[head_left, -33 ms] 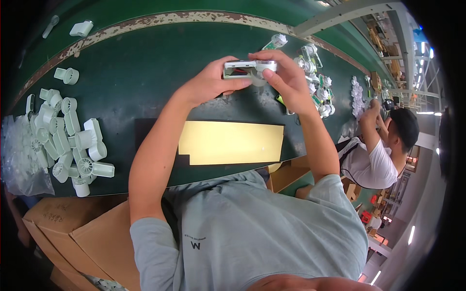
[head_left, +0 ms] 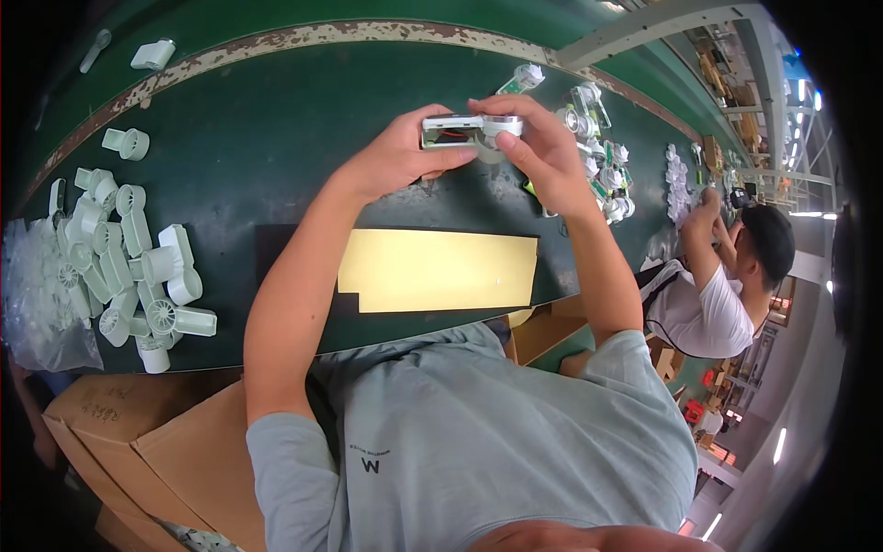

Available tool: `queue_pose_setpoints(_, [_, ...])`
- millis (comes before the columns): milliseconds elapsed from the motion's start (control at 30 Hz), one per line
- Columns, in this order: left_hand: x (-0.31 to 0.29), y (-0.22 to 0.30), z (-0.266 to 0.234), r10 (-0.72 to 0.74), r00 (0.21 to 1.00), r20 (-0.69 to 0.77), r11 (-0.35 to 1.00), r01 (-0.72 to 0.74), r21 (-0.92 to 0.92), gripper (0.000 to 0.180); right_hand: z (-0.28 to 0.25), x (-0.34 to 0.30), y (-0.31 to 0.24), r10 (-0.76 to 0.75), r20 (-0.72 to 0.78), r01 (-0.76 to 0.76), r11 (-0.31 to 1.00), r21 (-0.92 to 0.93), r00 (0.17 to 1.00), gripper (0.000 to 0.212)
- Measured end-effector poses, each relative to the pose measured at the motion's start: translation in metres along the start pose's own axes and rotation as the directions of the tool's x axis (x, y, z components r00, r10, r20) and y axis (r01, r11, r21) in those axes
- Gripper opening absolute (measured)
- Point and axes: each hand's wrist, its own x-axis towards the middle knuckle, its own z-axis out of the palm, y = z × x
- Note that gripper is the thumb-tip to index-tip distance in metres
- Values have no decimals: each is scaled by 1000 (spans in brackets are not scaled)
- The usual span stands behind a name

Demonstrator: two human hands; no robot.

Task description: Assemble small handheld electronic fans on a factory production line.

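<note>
Yellow notched sheet (head_left: 441, 271), lying on dark green tabletop (head_left: 276, 110). White handheld-fan housing (head_left: 487, 125), red wire (head_left: 453, 133) visible inside, held beyond the sheet: left hand (head_left: 405, 147) pinching its elongated end, right hand (head_left: 544, 152) its round end. White-and-green fan assemblies (head_left: 613, 177), clustered beside right hand.

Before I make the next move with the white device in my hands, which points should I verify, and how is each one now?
1. Left hand grips the long end of the white device: ok.
2. Right hand holds its round end: ok.
3. Inside is covered: not ok, an open cavity shows.
4. Red wire inside is well seated: cannot tell, too small.
5. Pale green parts at left are apart from the white-and-green assemblies at right: ok.
</note>
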Motion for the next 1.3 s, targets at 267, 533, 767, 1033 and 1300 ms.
queue_pose_setpoints(267, [-1,8,-1,17,1000,2,999,-17,51,26,3,1,7,-114,27,110,986,126,993,24])
queue_pose_setpoints(533, [-1,10,-2,48,999,-18,999,-47,9,29,5,0,5,-231,21,228,968,107,973,22])
queue_pose_setpoints(767, [-2,12,-3,57,997,-46,998,-55,43,26,8,0,6,-197,17,196,980,38,980,21])
queue_pose_setpoints(1033, [0,10,-4,38,999,-36,993,-34,110,27,4,-6,8,-217,35,220,971,-98,975,23])
queue_pose_setpoints(1300, [-2,12,-2,57,996,-71,981,-43,187,24,5,-8,11,-288,27,285,922,-264,957,26])
